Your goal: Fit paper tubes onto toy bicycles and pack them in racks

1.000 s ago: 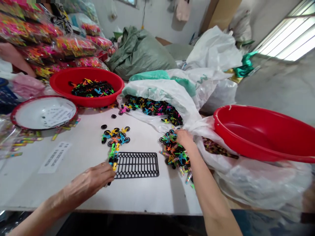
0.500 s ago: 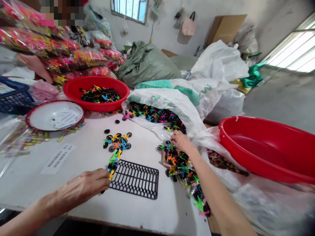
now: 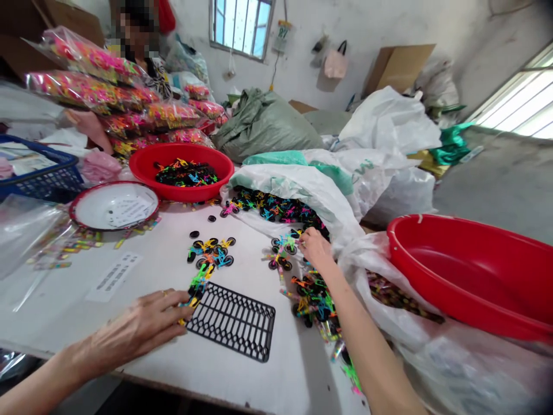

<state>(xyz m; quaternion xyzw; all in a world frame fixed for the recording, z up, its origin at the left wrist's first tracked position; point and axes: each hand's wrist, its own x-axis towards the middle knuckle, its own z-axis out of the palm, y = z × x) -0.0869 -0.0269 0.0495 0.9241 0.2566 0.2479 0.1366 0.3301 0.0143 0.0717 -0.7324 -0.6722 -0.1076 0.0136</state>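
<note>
My left hand [image 3: 149,323] is at the left end of a black plastic rack [image 3: 235,323]. Its fingertips close on a yellow and black toy bicycle [image 3: 186,314] at that end, partly hidden by the fingers. Green and yellow toy bicycles [image 3: 201,279] stand along the same edge. My right hand [image 3: 315,246] reaches to the sack's mouth, its fingers curled at a green toy bicycle [image 3: 288,244]; the palm side is hidden. Below that wrist lies a heap of colourful toy bicycles [image 3: 317,297]. A smaller cluster of toy bicycles [image 3: 216,253] rests behind the rack.
A white sack [image 3: 311,178] spills more toy bicycles [image 3: 276,204]. Red basins stand at the back [image 3: 142,170] and right [image 3: 475,276]. On the left are an enamel basin [image 3: 95,202], a blue basket [image 3: 56,178] and a paper label [image 3: 114,276]. A person [image 3: 144,57] is behind stacked bags [image 3: 95,89].
My right hand has drawn a few toy bicycles leftward from the heap onto the table. My left hand has stayed at the rack's left end. The view has tilted slightly up.
</note>
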